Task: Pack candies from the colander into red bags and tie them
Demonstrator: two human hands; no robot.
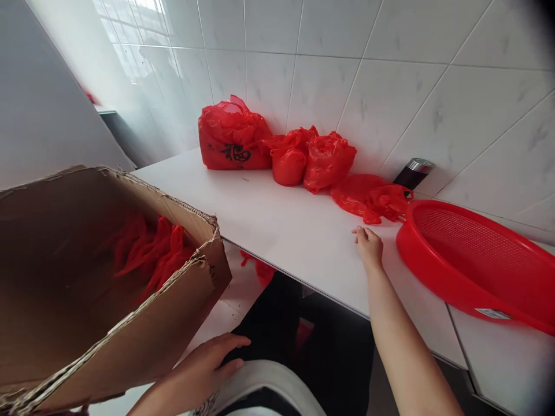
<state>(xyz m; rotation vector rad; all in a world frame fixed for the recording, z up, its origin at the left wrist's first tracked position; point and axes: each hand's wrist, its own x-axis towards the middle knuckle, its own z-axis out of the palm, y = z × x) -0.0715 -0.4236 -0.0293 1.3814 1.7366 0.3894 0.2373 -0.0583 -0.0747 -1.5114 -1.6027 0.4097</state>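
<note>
My right hand (368, 245) is over the white counter (277, 214), its fingers curled in and nothing showing in them. Just beyond it lies a flattish red plastic bag (368, 196), a short gap from my fingertips. My left hand (217, 355) rests low by my body, fingers stretched out and thumb apart, holding nothing. Along the wall stand more knotted red bags: a large boxy bag with black lettering (234, 138), a small rounded bag (289, 164) and a fuller bag (329, 162). What they contain is hidden.
A large open cardboard box (173, 315) stands at left, with red plastic bags (160, 251) inside. A red perforated basket (459, 289) sits on the right. Behind the bags, a black cylinder with a silver top (414, 173) leans by the tiled wall. Another red bag (262, 270) shows below the counter edge.
</note>
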